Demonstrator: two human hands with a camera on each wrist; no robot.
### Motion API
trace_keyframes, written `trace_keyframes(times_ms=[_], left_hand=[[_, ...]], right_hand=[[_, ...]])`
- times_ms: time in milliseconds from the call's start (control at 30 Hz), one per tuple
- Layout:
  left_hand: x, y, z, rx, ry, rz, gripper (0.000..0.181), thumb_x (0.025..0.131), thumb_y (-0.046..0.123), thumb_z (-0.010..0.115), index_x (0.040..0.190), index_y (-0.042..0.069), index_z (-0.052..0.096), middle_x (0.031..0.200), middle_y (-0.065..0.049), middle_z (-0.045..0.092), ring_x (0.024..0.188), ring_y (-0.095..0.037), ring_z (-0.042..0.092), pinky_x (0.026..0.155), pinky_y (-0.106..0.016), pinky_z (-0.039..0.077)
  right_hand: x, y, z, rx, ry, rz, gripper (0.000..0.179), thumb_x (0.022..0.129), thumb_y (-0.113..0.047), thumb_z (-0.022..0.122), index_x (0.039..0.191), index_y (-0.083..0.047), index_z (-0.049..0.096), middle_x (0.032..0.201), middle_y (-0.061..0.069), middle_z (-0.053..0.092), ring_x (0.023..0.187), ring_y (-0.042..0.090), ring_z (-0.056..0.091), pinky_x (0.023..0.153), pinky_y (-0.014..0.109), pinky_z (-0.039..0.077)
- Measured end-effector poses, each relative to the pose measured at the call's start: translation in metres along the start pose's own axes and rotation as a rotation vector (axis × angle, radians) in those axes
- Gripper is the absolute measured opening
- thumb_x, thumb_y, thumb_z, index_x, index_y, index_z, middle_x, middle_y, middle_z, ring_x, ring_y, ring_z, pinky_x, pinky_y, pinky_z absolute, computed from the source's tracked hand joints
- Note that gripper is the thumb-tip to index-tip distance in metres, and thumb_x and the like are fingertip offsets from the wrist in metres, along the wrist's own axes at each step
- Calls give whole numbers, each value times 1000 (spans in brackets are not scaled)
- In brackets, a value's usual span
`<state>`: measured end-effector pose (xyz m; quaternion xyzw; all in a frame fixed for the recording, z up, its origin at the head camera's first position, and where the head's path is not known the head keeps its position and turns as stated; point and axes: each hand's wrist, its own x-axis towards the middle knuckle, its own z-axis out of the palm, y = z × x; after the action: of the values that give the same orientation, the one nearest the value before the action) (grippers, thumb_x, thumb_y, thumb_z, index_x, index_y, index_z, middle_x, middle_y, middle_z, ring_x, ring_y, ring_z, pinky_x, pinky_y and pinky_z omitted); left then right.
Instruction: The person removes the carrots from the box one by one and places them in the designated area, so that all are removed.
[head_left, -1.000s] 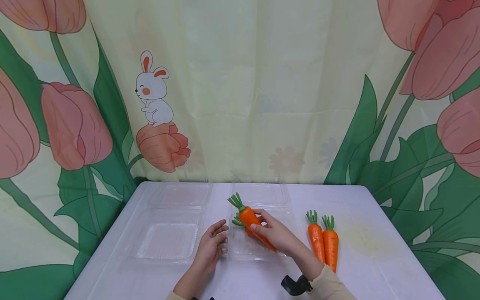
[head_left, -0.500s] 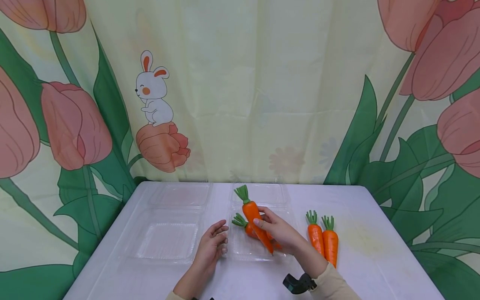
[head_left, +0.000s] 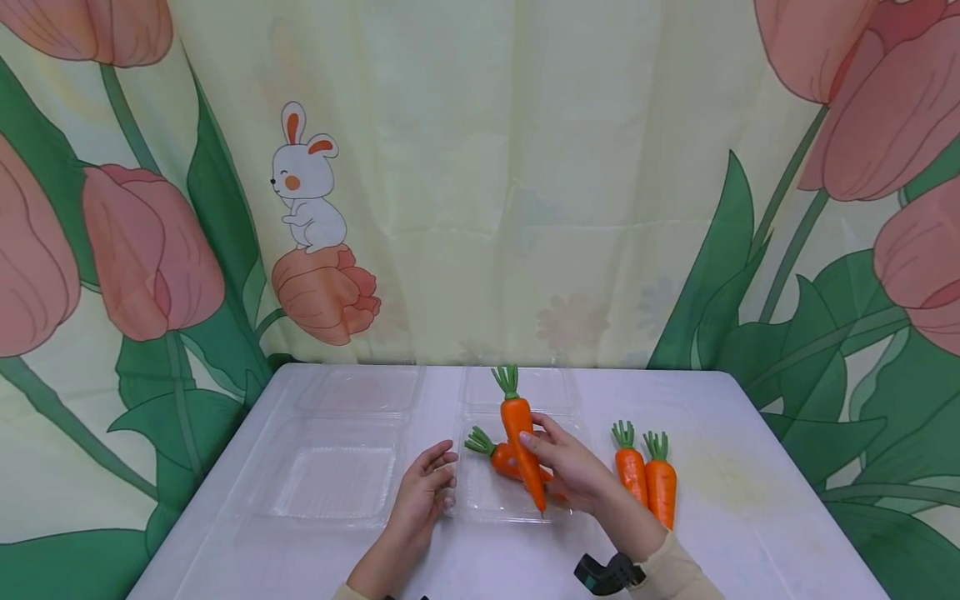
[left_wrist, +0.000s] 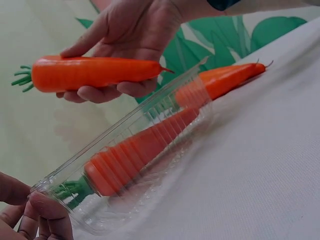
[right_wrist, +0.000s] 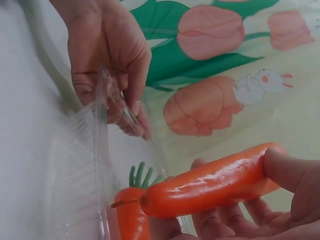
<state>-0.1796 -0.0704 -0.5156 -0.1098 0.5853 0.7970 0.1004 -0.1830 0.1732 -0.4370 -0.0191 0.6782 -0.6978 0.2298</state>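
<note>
My right hand holds an orange carrot with green stalks above a clear plastic clamshell box. Its thumb lies on one side and the fingers support the other; the tip points toward me. Inside the box lies another carrot, stalks to the left, partly hidden in the head view by the held one. At the box's left rim, my left hand pinches the edge between thumb and fingers, as the left wrist view shows.
Two more carrots lie side by side right of the box, stalks away from me. A second clear clamshell box stands open on the left. Both lids lie back toward the table's far edge, before a printed curtain.
The held carrot has turned more upright, its stalks swinging right and away from me. My right hand has shifted slightly right, uncovering more of the carrot in the box. My left hand stays put.
</note>
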Motion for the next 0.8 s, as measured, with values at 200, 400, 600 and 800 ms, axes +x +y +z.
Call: trace_keyframes(times_ms=[200, 400, 600, 800], left_hand=[[0, -1, 1, 6, -2, 10, 51, 98, -2, 55, 148, 1, 46, 120, -6, 58, 82, -13, 54, 58, -18, 44], [0, -1, 0, 8, -11, 14, 51, 98, -2, 55, 149, 0, 45, 121, -6, 57, 82, -13, 54, 58, -18, 44], [0, -1, 0, 6, -12, 8, 51, 99, -2, 55, 149, 0, 45, 121, -6, 57, 83, -13, 54, 58, -19, 44], [0, 0, 0, 0, -8, 2, 51, 98, -1, 56, 149, 1, 46, 121, -6, 57, 83, -13, 54, 58, -18, 44]], right_hand=[[-4, 4, -8, 68, -12, 1, 68, 107, -38, 53, 162, -14, 20, 153, 25, 37, 129, 36, 55, 104, 71, 44], [-7, 5, -13, 53, 4, 5, 71, 106, -39, 56, 162, -14, 19, 153, 25, 40, 129, 36, 58, 100, 69, 48], [-11, 6, -17, 6, 48, 13, 73, 103, -38, 61, 160, -10, 24, 144, 21, 55, 117, 30, 66, 97, 53, 57], [-16, 7, -20, -17, 81, 21, 75, 102, -39, 63, 159, -8, 25, 138, 17, 61, 109, 27, 69, 86, 43, 62]])
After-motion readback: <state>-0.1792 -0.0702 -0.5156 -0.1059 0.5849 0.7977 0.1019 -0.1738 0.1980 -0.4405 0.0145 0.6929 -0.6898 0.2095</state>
